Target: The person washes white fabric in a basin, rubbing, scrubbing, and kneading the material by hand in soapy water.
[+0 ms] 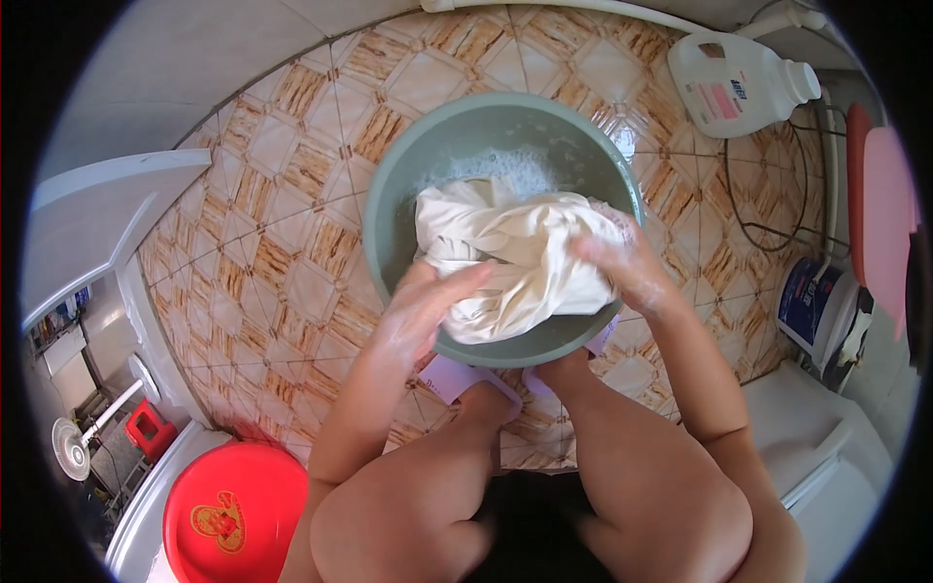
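A large grey-green plastic basin stands on the tiled floor in front of my feet, with suds on the water inside. Bunched cream-white cloth lies in it, lifted partly above the water. My left hand is against the cloth's near left side, thumb over it and the other fingers partly hidden. At the cloth's right side, my right hand presses in, wet and soapy, a little blurred. Both hands have the cloth between them.
A translucent detergent jug is at the upper right, by a pipe and a dark cable. A white bucket with a blue label is at the right. At the lower left is a red basin, near an open doorway with a fan and a red stool.
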Demonstrator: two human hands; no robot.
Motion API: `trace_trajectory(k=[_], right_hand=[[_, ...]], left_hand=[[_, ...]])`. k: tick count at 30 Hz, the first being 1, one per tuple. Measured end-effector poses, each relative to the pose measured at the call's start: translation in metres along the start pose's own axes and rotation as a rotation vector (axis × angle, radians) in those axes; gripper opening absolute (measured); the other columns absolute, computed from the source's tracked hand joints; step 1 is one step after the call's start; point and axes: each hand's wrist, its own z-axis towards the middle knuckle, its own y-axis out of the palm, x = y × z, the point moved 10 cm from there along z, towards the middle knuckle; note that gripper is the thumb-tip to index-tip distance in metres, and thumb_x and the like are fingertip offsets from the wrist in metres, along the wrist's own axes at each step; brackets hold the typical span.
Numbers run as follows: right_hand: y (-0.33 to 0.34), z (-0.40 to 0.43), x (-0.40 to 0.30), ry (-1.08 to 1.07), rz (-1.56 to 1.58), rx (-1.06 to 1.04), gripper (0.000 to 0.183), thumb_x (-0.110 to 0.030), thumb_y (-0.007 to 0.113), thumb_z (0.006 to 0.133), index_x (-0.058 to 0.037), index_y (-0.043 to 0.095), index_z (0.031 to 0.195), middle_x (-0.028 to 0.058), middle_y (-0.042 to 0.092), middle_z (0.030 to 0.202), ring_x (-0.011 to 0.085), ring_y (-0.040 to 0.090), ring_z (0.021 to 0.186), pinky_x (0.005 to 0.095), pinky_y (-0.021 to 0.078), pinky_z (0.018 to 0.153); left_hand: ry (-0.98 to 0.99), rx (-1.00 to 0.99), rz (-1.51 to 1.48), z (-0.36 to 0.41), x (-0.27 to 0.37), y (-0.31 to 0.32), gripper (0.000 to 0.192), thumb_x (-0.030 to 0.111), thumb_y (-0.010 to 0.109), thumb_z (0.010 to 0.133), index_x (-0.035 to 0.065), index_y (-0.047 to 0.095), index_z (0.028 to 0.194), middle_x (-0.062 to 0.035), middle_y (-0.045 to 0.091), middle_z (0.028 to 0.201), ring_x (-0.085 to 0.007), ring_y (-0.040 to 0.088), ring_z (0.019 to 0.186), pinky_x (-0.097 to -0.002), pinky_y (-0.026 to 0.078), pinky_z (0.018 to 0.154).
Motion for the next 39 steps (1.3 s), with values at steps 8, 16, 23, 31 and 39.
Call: trace_trajectory(k=[8, 16, 23, 31, 39], right_hand=[[-0.001, -0.029, -0.023, -0.149, -0.290, -0.039, 0.061, -0.022, 0.076, 0.072, 0.0045, 0.048, 0.119, 0.0104, 0.060, 0.110, 0.0163, 0.056, 0.100, 0.0314, 0.0443, 0.089], [0.119, -0.056, -0.005, -0.707, -0.800, -0.393, 0.033, -0.016, 0.067, 0.066, -0.0010, 0.059, 0.094, 0.0175, 0.062, 0.074, 0.0348, 0.062, 0.069, 0.0413, 0.0505, 0.063], [0.127, -0.028, 0.005, -1.075, -1.239, -0.184, 0.037, -0.042, 0.063, 0.068, -0.0075, 0.059, 0.079, 0.0105, 0.056, 0.056, 0.0280, 0.056, 0.048, 0.0390, 0.0454, 0.046], [0.145, -0.040, 0.003, -0.952, -0.859, -0.115, 0.043, -0.040, 0.071, 0.065, -0.0084, 0.063, 0.094, 0.0104, 0.064, 0.078, 0.0266, 0.063, 0.071, 0.0394, 0.0495, 0.066], [0.049, 0.029, 0.010, -0.630, -1.161, 0.219, 0.031, -0.037, 0.063, 0.073, -0.0077, 0.061, 0.083, 0.0104, 0.059, 0.063, 0.0261, 0.060, 0.057, 0.0377, 0.0481, 0.051]], left_hand=[[0.477, 0.138, -0.371, -0.016, 0.070, -0.039, 0.048, 0.024, 0.059, 0.087, -0.0015, 0.044, 0.124, -0.0124, 0.054, 0.119, -0.0202, 0.052, 0.110, -0.0332, 0.041, 0.095], [-0.190, -0.415, -0.882, 0.022, -0.050, 0.037, 0.057, 0.042, 0.044, 0.093, 0.0006, 0.041, 0.132, -0.0131, 0.050, 0.130, -0.0256, 0.049, 0.118, -0.0397, 0.036, 0.103], [0.007, -0.152, -0.380, 0.014, -0.060, 0.027, 0.033, 0.018, 0.049, 0.090, 0.0014, 0.052, 0.118, -0.0074, 0.059, 0.108, -0.0193, 0.056, 0.101, -0.0339, 0.045, 0.089], [-0.139, -0.183, -0.933, 0.034, -0.099, -0.004, 0.036, 0.012, 0.054, 0.087, 0.0063, 0.048, 0.122, -0.0041, 0.058, 0.104, -0.0156, 0.057, 0.099, -0.0314, 0.049, 0.082], [0.320, -0.298, -0.235, 0.015, -0.058, 0.026, 0.041, 0.021, 0.051, 0.089, 0.0013, 0.045, 0.124, -0.0108, 0.054, 0.119, -0.0247, 0.052, 0.112, -0.0411, 0.041, 0.097]])
